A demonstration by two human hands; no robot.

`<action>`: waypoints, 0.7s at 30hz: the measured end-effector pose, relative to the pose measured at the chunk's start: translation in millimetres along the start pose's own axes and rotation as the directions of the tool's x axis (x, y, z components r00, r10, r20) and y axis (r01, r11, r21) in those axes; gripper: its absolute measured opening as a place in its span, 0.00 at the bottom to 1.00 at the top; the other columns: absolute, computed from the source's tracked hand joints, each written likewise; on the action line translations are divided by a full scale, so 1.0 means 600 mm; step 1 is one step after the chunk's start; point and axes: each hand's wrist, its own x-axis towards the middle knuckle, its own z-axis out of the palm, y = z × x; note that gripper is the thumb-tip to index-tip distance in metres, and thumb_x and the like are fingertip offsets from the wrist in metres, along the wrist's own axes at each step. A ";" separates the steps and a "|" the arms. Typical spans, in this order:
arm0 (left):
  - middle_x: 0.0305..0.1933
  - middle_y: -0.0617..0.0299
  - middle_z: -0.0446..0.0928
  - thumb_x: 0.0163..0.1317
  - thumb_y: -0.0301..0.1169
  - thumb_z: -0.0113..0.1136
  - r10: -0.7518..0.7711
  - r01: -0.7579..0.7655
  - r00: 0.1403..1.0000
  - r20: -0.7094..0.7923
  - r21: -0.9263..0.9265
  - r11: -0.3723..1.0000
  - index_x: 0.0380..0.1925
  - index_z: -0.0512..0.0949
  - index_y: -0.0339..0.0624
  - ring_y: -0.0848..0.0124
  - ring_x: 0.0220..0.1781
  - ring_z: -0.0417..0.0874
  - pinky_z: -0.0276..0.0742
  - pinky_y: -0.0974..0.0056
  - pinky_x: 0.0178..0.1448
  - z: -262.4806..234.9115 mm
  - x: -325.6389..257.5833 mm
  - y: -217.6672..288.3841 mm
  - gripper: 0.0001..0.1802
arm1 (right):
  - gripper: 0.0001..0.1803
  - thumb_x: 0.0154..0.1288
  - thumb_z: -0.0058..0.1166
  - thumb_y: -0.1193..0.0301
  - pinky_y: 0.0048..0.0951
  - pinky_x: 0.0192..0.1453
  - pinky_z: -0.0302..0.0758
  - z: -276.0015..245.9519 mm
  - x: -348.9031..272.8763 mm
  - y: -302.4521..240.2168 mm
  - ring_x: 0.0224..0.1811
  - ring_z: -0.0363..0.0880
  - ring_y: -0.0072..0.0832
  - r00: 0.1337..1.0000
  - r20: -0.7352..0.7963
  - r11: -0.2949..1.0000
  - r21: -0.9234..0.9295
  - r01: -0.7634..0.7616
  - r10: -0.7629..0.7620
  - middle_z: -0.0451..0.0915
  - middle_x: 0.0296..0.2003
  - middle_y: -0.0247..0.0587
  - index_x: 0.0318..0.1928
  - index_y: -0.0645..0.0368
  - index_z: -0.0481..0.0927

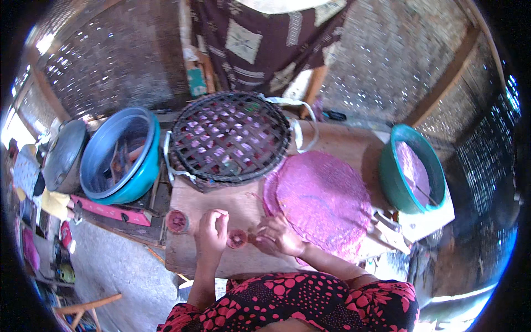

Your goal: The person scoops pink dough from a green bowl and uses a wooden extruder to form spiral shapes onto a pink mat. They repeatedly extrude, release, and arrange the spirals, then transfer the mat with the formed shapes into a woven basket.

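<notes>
My left hand [211,229] and my right hand [278,237] meet over a wooden table [199,260], both touching a small round reddish piece [237,239] between them. The fingers of both hands pinch at its edges. A second small round reddish piece [177,221] lies on the table just left of my left hand. A stack of thin pink round sheets [323,199] rests right of my right hand, partly under its wrist.
A dark woven round basket [229,138] sits at the table's far side. A green bowl [409,171] with pink contents stands at the right. A blue basin [119,157] and a grey pot lid [63,155] are at the left.
</notes>
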 end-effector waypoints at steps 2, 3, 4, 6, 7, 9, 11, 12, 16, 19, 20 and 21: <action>0.32 0.53 0.78 0.65 0.24 0.60 -0.075 0.075 0.981 0.181 0.005 0.997 0.33 0.76 0.37 0.55 0.36 0.80 0.74 0.54 0.44 0.024 -0.003 0.014 0.03 | 0.13 0.60 0.63 0.69 0.52 0.71 0.61 -0.003 -0.066 -0.011 0.58 0.76 0.41 0.997 -0.003 0.996 0.052 -0.074 0.075 0.81 0.49 0.35 0.46 0.51 0.85; 0.32 0.53 0.80 0.65 0.25 0.60 -0.025 0.040 0.963 0.267 -0.047 0.998 0.37 0.77 0.37 0.55 0.36 0.81 0.75 0.54 0.46 0.043 -0.004 0.022 0.04 | 0.13 0.60 0.62 0.70 0.52 0.71 0.61 -0.015 -0.096 -0.008 0.58 0.76 0.41 0.993 -0.016 0.992 0.038 -0.116 0.117 0.81 0.49 0.35 0.46 0.52 0.84; 0.37 0.53 0.81 0.65 0.28 0.60 0.101 -0.090 0.962 0.254 -0.054 0.994 0.41 0.77 0.38 0.55 0.40 0.83 0.76 0.55 0.48 0.074 -0.005 0.034 0.07 | 0.13 0.61 0.62 0.71 0.51 0.70 0.62 -0.032 -0.125 -0.002 0.58 0.76 0.41 0.988 -0.029 0.988 0.023 -0.152 0.153 0.81 0.49 0.36 0.47 0.53 0.84; 0.51 0.50 0.79 0.66 0.33 0.62 0.259 -0.252 0.903 0.343 -0.065 0.965 0.51 0.76 0.39 0.54 0.55 0.79 0.73 0.54 0.60 0.148 -0.014 0.058 0.16 | 0.17 0.57 0.57 0.78 0.49 0.66 0.66 -0.083 -0.176 0.024 0.56 0.75 0.45 0.938 -0.248 0.941 -0.176 -0.288 0.241 0.79 0.50 0.47 0.49 0.59 0.80; 0.61 0.48 0.76 0.66 0.36 0.63 0.290 -0.287 0.848 0.444 -0.074 0.955 0.57 0.74 0.39 0.55 0.65 0.75 0.68 0.51 0.69 0.184 -0.023 0.069 0.22 | 0.19 0.54 0.54 0.83 0.50 0.64 0.68 -0.120 -0.203 0.039 0.55 0.75 0.48 0.902 -0.372 0.909 -0.258 -0.327 0.219 0.78 0.50 0.50 0.49 0.60 0.79; 0.74 0.48 0.64 0.65 0.48 0.62 0.322 -0.476 0.679 0.660 0.063 0.877 0.67 0.69 0.47 0.50 0.76 0.62 0.55 0.44 0.78 0.270 -0.044 0.089 0.34 | 0.22 0.52 0.51 0.87 0.48 0.60 0.71 -0.214 -0.266 0.065 0.56 0.75 0.49 0.797 -0.551 0.842 -0.285 -0.457 0.246 0.78 0.48 0.50 0.49 0.58 0.79; 0.76 0.47 0.59 0.65 0.54 0.59 0.349 -0.642 0.547 0.761 0.113 0.758 0.69 0.67 0.50 0.47 0.78 0.56 0.50 0.40 0.79 0.338 -0.067 0.103 0.37 | 0.18 0.59 0.58 0.80 0.48 0.61 0.71 -0.302 -0.339 0.070 0.55 0.76 0.49 0.617 -0.664 0.637 -0.267 -0.723 0.422 0.78 0.49 0.49 0.51 0.56 0.78; 0.77 0.47 0.56 0.65 0.57 0.57 0.347 -0.720 0.475 0.809 0.131 0.681 0.71 0.66 0.52 0.45 0.79 0.53 0.48 0.38 0.79 0.365 -0.076 0.110 0.38 | 0.18 0.62 0.59 0.76 0.49 0.61 0.70 -0.342 -0.384 0.060 0.56 0.76 0.50 0.587 -0.645 0.560 -0.284 -0.778 0.488 0.77 0.52 0.49 0.53 0.57 0.78; 0.78 0.46 0.54 0.62 0.63 0.56 0.120 -0.621 0.457 0.881 0.220 0.752 0.73 0.61 0.53 0.41 0.78 0.54 0.54 0.38 0.77 0.432 -0.110 0.149 0.45 | 0.38 0.59 0.66 0.63 0.55 0.71 0.60 -0.437 -0.534 0.033 0.69 0.64 0.52 0.291 -0.479 0.139 -0.327 -0.935 0.828 0.65 0.68 0.53 0.69 0.51 0.67; 0.78 0.44 0.54 0.59 0.65 0.58 0.037 -0.611 0.473 0.880 0.298 0.734 0.73 0.62 0.50 0.41 0.75 0.59 0.62 0.39 0.72 0.459 -0.130 0.186 0.49 | 0.52 0.53 0.71 0.59 0.64 0.75 0.53 -0.450 -0.605 0.041 0.76 0.55 0.49 0.124 -0.350 -0.002 -0.338 -0.941 0.928 0.57 0.74 0.48 0.75 0.48 0.56; 0.77 0.42 0.55 0.56 0.68 0.59 0.025 -0.626 0.490 0.871 0.332 0.706 0.72 0.63 0.47 0.43 0.70 0.67 0.69 0.43 0.66 0.467 -0.135 0.197 0.51 | 0.54 0.52 0.72 0.59 0.65 0.75 0.52 -0.447 -0.621 0.049 0.76 0.55 0.49 0.113 -0.334 -0.001 -0.323 -0.947 0.936 0.57 0.74 0.47 0.76 0.47 0.54; 0.77 0.42 0.56 0.56 0.68 0.59 0.002 -0.607 0.506 0.862 0.355 0.711 0.72 0.63 0.46 0.44 0.68 0.68 0.70 0.44 0.65 0.478 -0.138 0.208 0.51 | 0.56 0.51 0.72 0.59 0.67 0.75 0.51 -0.447 -0.634 0.058 0.76 0.55 0.48 0.106 -0.317 0.004 -0.306 -0.952 0.943 0.58 0.74 0.45 0.77 0.47 0.52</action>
